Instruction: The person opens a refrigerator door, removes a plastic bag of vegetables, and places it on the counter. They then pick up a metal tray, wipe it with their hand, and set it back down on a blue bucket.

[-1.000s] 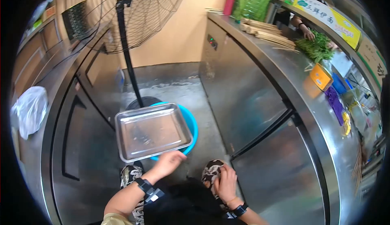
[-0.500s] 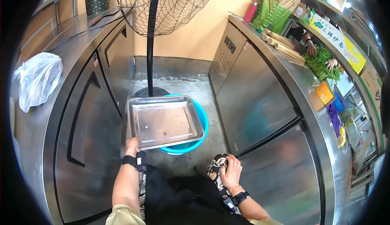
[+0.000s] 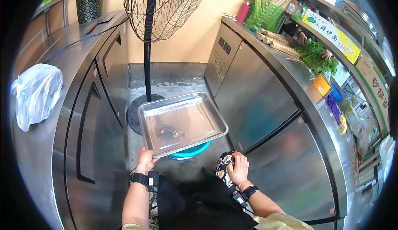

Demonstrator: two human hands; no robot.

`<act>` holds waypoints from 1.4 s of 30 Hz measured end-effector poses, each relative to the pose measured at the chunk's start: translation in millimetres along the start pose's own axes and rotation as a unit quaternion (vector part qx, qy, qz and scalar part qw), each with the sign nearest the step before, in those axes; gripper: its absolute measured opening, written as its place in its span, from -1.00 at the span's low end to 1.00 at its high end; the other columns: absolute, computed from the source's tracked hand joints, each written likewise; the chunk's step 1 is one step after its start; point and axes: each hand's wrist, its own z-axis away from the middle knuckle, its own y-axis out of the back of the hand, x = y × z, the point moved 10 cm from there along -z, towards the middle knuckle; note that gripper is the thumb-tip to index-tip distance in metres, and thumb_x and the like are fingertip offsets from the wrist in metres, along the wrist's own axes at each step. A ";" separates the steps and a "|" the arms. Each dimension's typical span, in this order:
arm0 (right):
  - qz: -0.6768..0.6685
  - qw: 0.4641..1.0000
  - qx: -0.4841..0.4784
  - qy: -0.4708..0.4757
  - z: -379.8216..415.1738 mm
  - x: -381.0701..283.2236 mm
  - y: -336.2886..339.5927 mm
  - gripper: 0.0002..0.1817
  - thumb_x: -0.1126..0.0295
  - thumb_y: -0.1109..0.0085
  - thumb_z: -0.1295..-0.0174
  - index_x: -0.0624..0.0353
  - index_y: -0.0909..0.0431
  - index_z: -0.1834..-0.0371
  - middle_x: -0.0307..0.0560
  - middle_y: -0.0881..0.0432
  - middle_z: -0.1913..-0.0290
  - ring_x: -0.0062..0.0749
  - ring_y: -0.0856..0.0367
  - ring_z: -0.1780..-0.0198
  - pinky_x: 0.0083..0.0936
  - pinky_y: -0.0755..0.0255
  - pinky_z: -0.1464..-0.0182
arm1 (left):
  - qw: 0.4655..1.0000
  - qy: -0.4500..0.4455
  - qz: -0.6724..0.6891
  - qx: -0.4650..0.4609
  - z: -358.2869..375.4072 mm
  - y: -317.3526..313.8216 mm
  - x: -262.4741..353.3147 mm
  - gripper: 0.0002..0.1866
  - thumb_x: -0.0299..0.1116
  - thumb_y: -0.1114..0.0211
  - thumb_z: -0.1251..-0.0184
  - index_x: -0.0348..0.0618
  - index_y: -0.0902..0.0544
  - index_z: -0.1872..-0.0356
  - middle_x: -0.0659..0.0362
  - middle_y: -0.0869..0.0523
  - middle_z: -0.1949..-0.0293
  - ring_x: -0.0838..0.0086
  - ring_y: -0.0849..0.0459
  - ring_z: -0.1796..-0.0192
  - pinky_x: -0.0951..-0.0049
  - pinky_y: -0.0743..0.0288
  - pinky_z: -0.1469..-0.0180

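While the left hand [image 3: 145, 159] gripped one tray [image 3: 182, 124] at its near left corner, the right hand [image 3: 238, 167] lay on the right knee, holding nothing, its fingers loosely spread. Each of the two wrists wore one black band. The tray, slightly tilted, was above one blue basin [image 3: 191, 152] between two steel counters; whether they touched could not be told. In the tray lay a few small pale scraps, too small to count; the basin's contents were hidden under it.

Behind them stood one fan [image 3: 148, 64]. The left counter [image 3: 39, 155] bore one white bag [image 3: 37, 95], knotted shape and contents unclear, one knife [image 3: 99, 23] and one patterned bin [image 3: 89, 4]. On the right counter [image 3: 319, 126] were one red flask [image 3: 243, 12], one green holder [image 3: 265, 17] full of many thin sticks, at least two stick bundles [image 3: 277, 42] lying flat, and one orange box [image 3: 322, 85]. Another person's two hands [image 3: 326, 55] touched one heap of greens [image 3: 313, 57].
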 end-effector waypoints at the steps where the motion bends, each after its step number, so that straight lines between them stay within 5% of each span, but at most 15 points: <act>1: -0.005 1.000 0.000 -0.004 -1.9 -1.7 0.8 -0.55 0.30 -0.10 -0.03 0.14 -0.44 -0.05 -0.03 -0.44 -0.15 -0.09 -0.33 -0.22 -0.16 -0.19 -0.21 | 1.000 0.004 0.010 -0.007 -0.7 -2.5 -2.2 -0.49 -0.73 0.08 -0.01 -0.23 -0.40 -0.08 -0.05 -0.60 0.05 0.10 -0.68 0.07 0.04 -0.67 0.13; 7: 0.030 0.999 0.023 -0.023 -13.4 -7.3 -7.3 -0.59 0.29 -0.10 -0.02 0.12 -0.48 0.01 -0.06 -0.48 -0.10 -0.11 -0.37 -0.17 -0.17 -0.22 -0.15 | 0.993 0.033 0.072 -0.086 15.8 -33.9 -2.5 -0.40 -0.75 0.06 0.06 -0.18 -0.37 -0.13 0.00 -0.59 0.02 0.09 -0.63 -0.01 0.01 -0.62 0.04; 16: 0.050 0.998 0.039 -0.001 -10.2 -24.3 -7.0 -0.60 0.33 -0.10 0.00 0.15 -0.48 0.03 -0.04 -0.47 -0.11 -0.11 -0.36 -0.18 -0.15 -0.19 -0.18 | 0.995 -0.003 0.080 -0.066 2.1 -18.9 -4.9 -0.34 -0.79 0.10 0.13 -0.14 -0.34 -0.14 0.04 -0.55 0.06 0.16 -0.63 0.05 0.12 -0.64 0.13; 21: -0.053 0.991 0.018 0.121 -17.4 -66.4 -9.8 -0.61 0.49 -0.13 0.05 0.21 -0.49 0.06 0.10 -0.45 -0.12 0.06 -0.34 -0.19 -0.13 -0.22 -0.23 | 0.991 -0.003 0.103 -0.087 -5.9 -27.7 -11.8 -0.29 -0.79 0.09 0.14 -0.10 -0.29 -0.20 0.03 -0.51 0.02 0.15 -0.59 0.00 0.12 -0.64 0.14; 26: -0.267 0.949 -0.168 0.025 -14.1 -84.5 -58.0 -0.70 0.52 -0.09 -0.15 0.27 -0.48 0.01 0.06 -0.58 0.11 -0.25 -0.64 0.26 -0.41 -0.52 0.15 | 0.994 0.003 0.094 -0.057 -5.3 -38.6 -14.9 -0.23 -0.78 0.09 0.14 -0.05 -0.26 -0.26 0.03 -0.50 -0.03 0.14 -0.58 -0.02 0.05 -0.63 0.14; 30: -0.300 0.927 -0.226 0.016 -13.8 -69.3 -92.9 -0.73 0.49 -0.10 -0.19 0.26 -0.52 0.03 0.00 -0.61 0.19 -0.37 -0.61 0.27 -0.51 -0.49 0.18 | 0.995 0.005 0.086 -0.048 -7.1 -38.8 -16.0 -0.20 -0.77 0.08 0.14 -0.01 -0.26 -0.29 0.04 -0.49 -0.06 0.15 -0.58 -0.03 0.06 -0.62 0.12; 34: -0.267 0.948 -0.173 0.028 -27.6 -61.8 -76.5 -0.79 0.49 -0.11 -0.20 0.28 -0.56 0.11 -0.01 -0.60 0.28 -0.41 -0.59 0.32 -0.52 -0.48 0.21 | 0.998 0.014 0.064 -0.018 -14.8 -31.2 -17.7 -0.21 -0.76 0.08 0.14 0.00 -0.27 -0.29 0.05 -0.52 -0.04 0.15 -0.59 -0.02 0.09 -0.63 0.15; 38: -0.235 0.962 -0.119 0.073 -61.1 -76.3 -62.6 -0.81 0.46 -0.19 -0.17 0.28 -0.57 0.16 0.05 -0.58 0.31 -0.26 -0.60 0.35 -0.46 -0.49 0.23 | 0.999 0.020 0.044 -0.025 -12.3 -35.1 -11.1 -0.18 -0.77 0.08 0.16 0.01 -0.26 -0.31 0.08 -0.55 0.00 0.17 -0.61 0.00 0.13 -0.63 0.13; 42: -0.227 0.961 -0.119 0.101 -103.3 -95.7 -92.8 -0.72 0.49 -0.23 -0.08 0.20 -0.56 0.10 0.12 -0.59 0.15 -0.05 -0.63 0.16 -0.26 -0.51 0.10 | 0.998 0.018 0.039 -0.040 -18.1 -38.1 -15.1 -0.18 -0.77 0.09 0.16 -0.02 -0.27 -0.31 0.08 -0.56 0.01 0.21 -0.63 0.04 0.18 -0.64 0.17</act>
